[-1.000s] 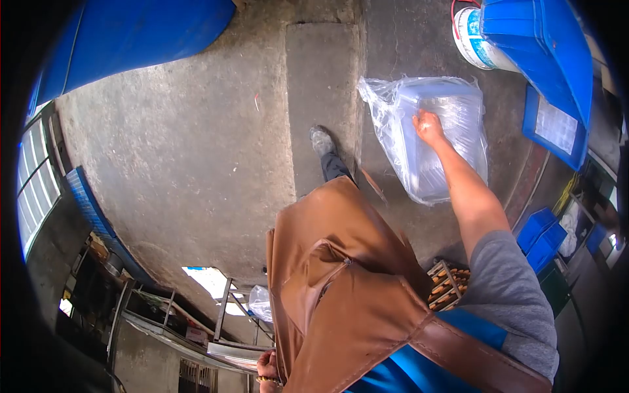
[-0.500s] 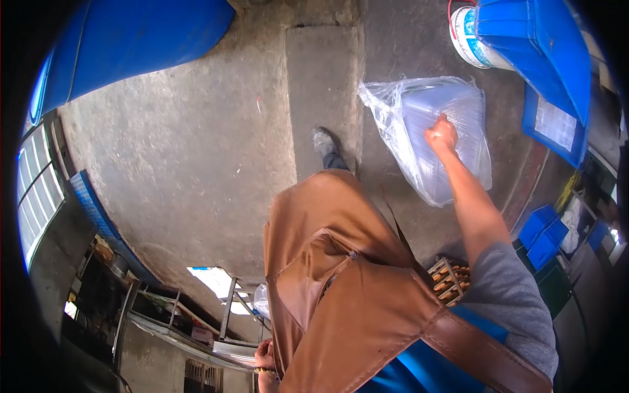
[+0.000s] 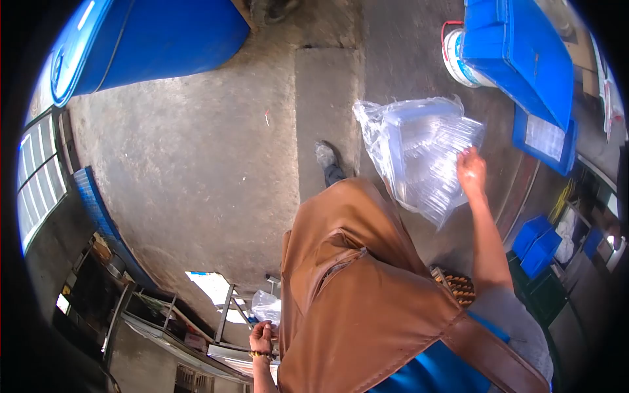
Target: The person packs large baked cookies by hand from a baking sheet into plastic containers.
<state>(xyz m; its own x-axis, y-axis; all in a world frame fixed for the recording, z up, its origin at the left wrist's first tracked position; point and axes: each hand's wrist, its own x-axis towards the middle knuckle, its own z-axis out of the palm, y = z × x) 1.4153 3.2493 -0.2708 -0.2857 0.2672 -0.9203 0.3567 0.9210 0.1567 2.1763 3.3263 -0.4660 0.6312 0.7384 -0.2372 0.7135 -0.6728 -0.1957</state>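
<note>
- Right hand [image 3: 472, 171]: fingers pinching bag of clear containers [image 3: 419, 147], far right.
- Left hand [image 3: 262, 337], near: fingers curled, contents indiscernible.
- Risk: thin bag tearing under load, spilling.

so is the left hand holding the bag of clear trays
No, the right hand grips that bag; the left hand is low beside the apron.

Right hand [image 3: 472, 171]: fingertips lost in folds of clear bag [image 3: 413, 147] it grips. Container count inside, can't read through glare. Left hand [image 3: 262, 337]: forearm cut by bottom edge, can't tell if closed. Apron [image 3: 354, 281] hides my leg above shoe [image 3: 324, 155]. White bucket [image 3: 458, 56] half behind blue crate [image 3: 517, 49]. Rack [image 3: 458, 286] contents too small.
</note>
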